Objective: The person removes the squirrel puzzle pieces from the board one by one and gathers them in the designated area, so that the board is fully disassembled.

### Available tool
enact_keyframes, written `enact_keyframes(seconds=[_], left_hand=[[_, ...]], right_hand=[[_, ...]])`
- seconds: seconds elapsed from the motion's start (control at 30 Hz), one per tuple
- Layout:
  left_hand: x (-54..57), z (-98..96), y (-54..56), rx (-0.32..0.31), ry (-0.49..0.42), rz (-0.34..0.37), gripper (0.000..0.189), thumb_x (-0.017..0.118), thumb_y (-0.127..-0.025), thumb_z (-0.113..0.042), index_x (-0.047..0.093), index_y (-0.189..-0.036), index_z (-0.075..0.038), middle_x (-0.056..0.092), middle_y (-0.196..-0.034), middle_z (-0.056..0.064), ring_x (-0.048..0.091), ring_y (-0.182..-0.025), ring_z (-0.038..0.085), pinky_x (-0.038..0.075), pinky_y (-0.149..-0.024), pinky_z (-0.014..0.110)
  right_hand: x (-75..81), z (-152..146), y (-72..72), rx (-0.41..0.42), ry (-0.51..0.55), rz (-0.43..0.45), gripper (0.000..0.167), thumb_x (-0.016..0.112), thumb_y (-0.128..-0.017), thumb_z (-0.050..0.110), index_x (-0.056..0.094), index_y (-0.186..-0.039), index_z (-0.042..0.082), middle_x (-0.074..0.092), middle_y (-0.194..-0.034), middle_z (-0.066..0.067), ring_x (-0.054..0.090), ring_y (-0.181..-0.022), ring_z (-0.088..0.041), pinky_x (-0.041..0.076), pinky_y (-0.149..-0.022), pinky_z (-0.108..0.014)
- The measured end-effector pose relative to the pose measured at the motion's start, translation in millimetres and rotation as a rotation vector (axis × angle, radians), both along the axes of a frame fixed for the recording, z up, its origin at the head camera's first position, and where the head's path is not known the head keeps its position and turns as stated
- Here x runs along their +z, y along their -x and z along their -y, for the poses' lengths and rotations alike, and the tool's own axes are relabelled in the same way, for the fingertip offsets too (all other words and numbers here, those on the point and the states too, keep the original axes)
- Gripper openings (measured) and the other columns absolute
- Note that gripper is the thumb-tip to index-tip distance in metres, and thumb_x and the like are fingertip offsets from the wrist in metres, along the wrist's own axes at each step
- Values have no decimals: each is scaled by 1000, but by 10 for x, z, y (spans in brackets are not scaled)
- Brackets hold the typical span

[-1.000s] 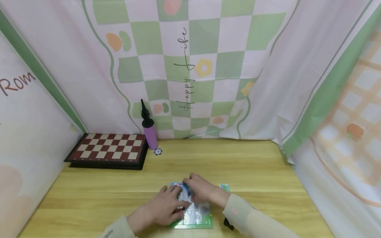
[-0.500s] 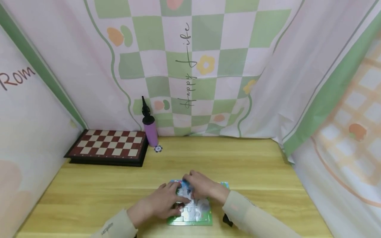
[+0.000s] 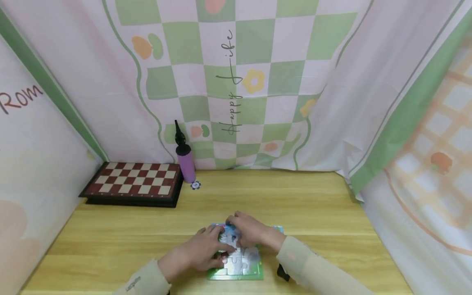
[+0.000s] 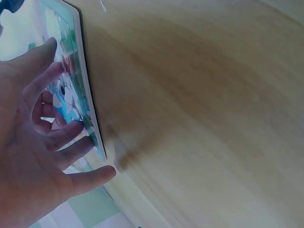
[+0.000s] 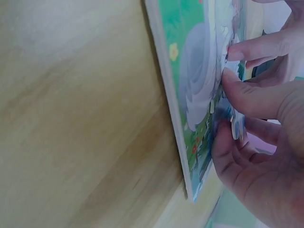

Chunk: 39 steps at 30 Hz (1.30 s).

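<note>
Checked curtain [image 3: 254, 112] behind a wood-grain table [image 3: 295, 205]

At the far left of the table I see a chessboard [image 3: 134, 180], a purple hand pump [image 3: 187, 169] standing just beside it and a small round chip [image 3: 196, 185] near the pump's foot. Closer to my head camera, the jigsaw puzzle [image 3: 237, 267] lies flat on the near, middle part of the table. The person's left hand [image 3: 202, 250] rests over its left side, fingers spread and loosely bent, gripping nothing that I can make out. The right hand [image 3: 252, 232] reaches across the far part, fingers curled; my right wrist view shows it pinching a puzzle piece [image 5: 235, 124], tilted. A partly hidden black object [image 3: 282, 273] lies by the right sleeve [image 3: 313, 264].
</note>
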<state>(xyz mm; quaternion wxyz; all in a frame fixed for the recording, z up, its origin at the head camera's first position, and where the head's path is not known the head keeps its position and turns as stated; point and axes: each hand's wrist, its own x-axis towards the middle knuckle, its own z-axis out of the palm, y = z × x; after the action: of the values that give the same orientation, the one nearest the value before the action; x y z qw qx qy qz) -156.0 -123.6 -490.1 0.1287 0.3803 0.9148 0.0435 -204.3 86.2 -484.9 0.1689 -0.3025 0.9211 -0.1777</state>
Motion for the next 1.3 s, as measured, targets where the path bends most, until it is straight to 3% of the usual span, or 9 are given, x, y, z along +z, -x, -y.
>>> enact_keyframes(seconds=[0.23,0.5,0.83,1.1,1.3], left_hand=[[4,0,12,13,4,33,48,69,-96,-51,57,-142,-51,40,-162,19,41,-150,45,47,-114,67],[-1,-8,1,5,-6,23,48,70,-96,-49,57,-142,-50,40,-162,20,43,-149,45,49,-113,66],[37,-20,-16,32,-23,64,45,69,-97,-45,59,-141,-48,41,-161,20,43,-149,45,47,-114,67],[90,-23,-45,39,-39,77,43,69,-98,-39,61,-140,-48,41,-161,20,42,-148,45,46,-115,68],[74,-16,-57,41,-47,78,42,66,-100,-38,60,-141,-47,41,-161,20,42,-149,44,46,-116,67]], right_hand=[[-25,-29,69,29,31,8,46,87,-77,10,65,-117,9,62,-110,-4,61,-97,-15,60,-89,-32],[-33,-84,97,54,131,41,11,68,-95,5,66,-105,8,66,-98,-1,55,-85,-8,51,-76,-22],[-32,-369,97,-57,260,52,21,64,-98,5,64,-118,8,72,-108,-6,66,-97,-16,60,-88,-37],[31,-885,112,-136,351,49,22,62,-100,7,63,-123,5,72,-106,-6,66,-91,-11,58,-79,-23],[74,-1324,102,-177,355,-2,22,60,-101,4,65,-121,0,73,-103,-9,66,-88,-12,57,-75,-20]])
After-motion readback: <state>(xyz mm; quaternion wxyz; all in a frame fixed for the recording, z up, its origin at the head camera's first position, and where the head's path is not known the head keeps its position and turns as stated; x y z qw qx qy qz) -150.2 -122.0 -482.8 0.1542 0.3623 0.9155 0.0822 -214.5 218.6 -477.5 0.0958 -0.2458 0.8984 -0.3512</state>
